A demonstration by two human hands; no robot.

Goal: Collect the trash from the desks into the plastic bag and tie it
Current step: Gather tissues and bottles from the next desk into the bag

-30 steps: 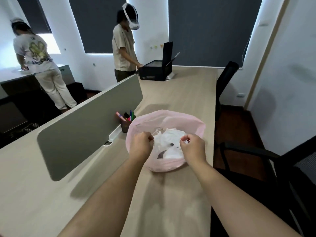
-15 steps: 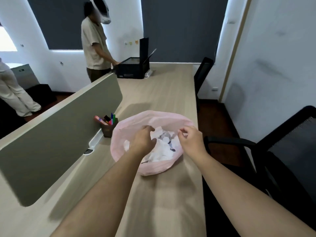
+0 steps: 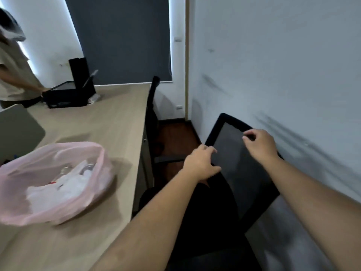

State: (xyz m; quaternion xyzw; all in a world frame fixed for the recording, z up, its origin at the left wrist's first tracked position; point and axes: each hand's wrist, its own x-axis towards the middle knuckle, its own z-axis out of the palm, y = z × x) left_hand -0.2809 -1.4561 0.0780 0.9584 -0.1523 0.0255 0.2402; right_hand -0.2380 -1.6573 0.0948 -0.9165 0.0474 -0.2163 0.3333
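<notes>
The pink plastic bag [image 3: 52,182] sits on the wooden desk [image 3: 109,122] at the near left, mouth open upward, white crumpled trash [image 3: 64,184] inside, its long axis running left to right. Neither hand touches it. To its right, off the desk, the left hand [image 3: 201,163] grips the left edge of a black chair back [image 3: 238,165]; the right hand [image 3: 259,143] curls on its top edge. A black printer [image 3: 68,94] stands far left.
</notes>
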